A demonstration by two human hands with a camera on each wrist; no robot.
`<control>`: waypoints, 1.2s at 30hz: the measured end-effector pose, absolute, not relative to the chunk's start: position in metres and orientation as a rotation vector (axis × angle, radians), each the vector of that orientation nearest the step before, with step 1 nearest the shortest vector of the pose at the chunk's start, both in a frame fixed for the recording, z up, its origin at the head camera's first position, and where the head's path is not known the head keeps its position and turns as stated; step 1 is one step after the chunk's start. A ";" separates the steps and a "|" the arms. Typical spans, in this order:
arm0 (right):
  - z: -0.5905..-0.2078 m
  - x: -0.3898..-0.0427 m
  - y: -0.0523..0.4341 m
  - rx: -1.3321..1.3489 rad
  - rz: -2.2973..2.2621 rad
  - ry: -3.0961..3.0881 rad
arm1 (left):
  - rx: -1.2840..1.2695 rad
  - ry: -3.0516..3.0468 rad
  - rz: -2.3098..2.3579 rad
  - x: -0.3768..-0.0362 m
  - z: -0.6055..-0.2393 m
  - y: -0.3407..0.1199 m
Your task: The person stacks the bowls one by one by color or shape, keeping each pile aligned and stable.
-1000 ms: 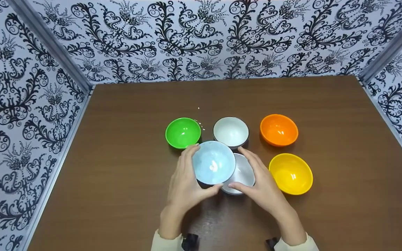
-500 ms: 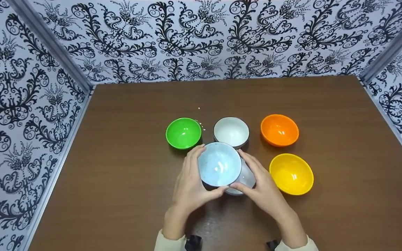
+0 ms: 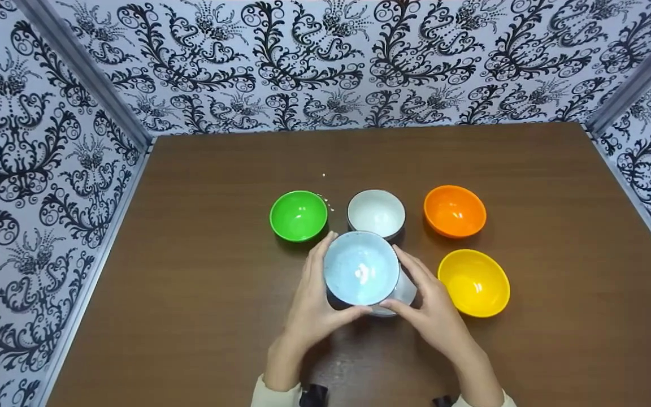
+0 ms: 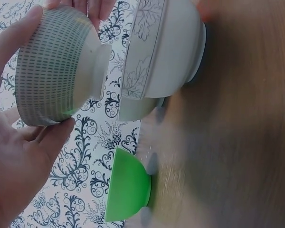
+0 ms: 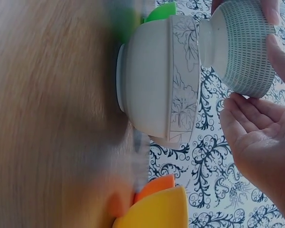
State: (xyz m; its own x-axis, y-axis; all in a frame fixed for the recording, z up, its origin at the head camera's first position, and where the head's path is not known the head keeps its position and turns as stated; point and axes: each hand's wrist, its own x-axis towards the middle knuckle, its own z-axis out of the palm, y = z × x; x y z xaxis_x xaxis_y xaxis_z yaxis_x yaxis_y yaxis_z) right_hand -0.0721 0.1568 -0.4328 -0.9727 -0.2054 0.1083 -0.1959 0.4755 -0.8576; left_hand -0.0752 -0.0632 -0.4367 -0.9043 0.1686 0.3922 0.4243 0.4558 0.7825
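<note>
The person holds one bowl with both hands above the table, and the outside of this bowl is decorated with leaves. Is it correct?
Not quite: the left hand and right hand hold one bowl above the table, but its outside has rows of short dashes, not leaves, as the left wrist view shows. The leaves are on a white bowl.

No legible txt, labels, brands, nos. or signs in any view.
</note>
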 end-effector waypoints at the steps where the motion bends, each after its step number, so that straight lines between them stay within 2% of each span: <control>1: -0.433 -0.072 0.158 -0.357 -1.569 2.689 | -0.514 -2.442 -1.449 -0.075 -0.437 -0.063; 16: -0.434 -0.069 0.167 -0.315 -1.708 2.612 | -0.407 -2.362 -1.768 -0.069 -0.441 -0.052; 36: -0.442 -0.065 0.173 -0.290 -1.759 2.617 | -0.468 -2.323 -1.719 -0.067 -0.450 -0.047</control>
State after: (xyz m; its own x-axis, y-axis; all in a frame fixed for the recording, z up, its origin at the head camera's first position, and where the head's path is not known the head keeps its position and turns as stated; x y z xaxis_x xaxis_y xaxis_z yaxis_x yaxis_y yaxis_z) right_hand -0.0654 0.1728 -0.4422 -0.9829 -0.1374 0.1223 -0.1652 0.3663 -0.9157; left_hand -0.0673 -0.0474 -0.4499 -0.9266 0.1255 0.3544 0.3756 0.2678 0.8872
